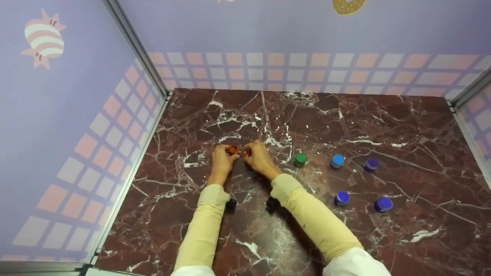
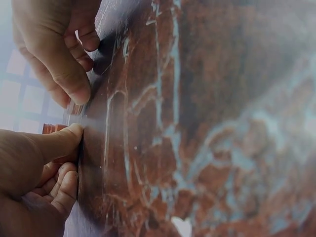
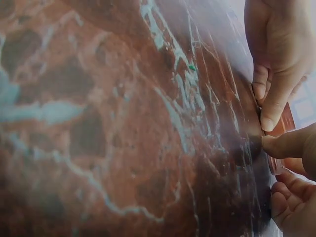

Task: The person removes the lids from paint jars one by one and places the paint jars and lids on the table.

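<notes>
Near the table's left-centre, my left hand point(image 1: 223, 163) pinches a small orange paint jar point(image 1: 233, 150) between thumb and fingers, close over the marble. Its orange side point(image 3: 286, 120) also shows in the right wrist view. Just to its right, my right hand point(image 1: 261, 158) pinches a small reddish, see-through round piece point(image 1: 246, 153); its clear rim point(image 3: 275, 166) peeks out below the thumb in the right wrist view. I cannot tell whether that piece is a lid or a jar. The thumbs point towards each other, with the two pieces side by side. Fingers cover much of both.
To the right stand a green-topped jar point(image 1: 300, 159), a light blue one point(image 1: 337, 161) and a purple one point(image 1: 371, 165). Nearer me are two blue-violet jars point(image 1: 341, 198) point(image 1: 383, 204). Patterned panels point(image 1: 291, 73) wall in the dark red marble table point(image 1: 422, 126).
</notes>
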A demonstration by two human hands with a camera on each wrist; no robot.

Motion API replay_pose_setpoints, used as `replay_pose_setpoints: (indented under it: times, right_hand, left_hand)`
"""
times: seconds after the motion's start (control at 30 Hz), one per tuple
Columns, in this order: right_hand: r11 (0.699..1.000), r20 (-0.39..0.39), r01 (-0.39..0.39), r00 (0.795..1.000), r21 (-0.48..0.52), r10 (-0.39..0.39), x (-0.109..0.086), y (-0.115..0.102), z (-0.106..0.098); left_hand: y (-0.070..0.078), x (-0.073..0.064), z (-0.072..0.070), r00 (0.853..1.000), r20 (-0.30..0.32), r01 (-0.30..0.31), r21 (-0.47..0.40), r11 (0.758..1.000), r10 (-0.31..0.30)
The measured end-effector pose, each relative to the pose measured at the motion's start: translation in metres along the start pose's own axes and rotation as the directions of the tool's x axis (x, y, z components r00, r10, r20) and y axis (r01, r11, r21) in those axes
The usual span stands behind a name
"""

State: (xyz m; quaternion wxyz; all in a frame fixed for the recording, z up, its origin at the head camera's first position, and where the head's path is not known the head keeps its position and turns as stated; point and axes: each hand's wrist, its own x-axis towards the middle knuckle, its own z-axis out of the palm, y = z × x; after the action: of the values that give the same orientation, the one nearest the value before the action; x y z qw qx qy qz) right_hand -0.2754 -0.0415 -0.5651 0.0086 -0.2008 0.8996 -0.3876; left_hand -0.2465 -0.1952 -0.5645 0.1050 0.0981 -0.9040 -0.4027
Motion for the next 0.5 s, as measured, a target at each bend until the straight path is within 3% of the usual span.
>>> replay_pose_setpoints:
  times: [0.5]
  right_hand:
    - [0.998,0.017,0.051,0.999,0.034,-0.052,-0.0012,0.0072,-0.0006]
  left_hand:
    - [-0.0014,0.0018,0.0005,1.0,0.026,-0.006,0.047,0.999,0.005]
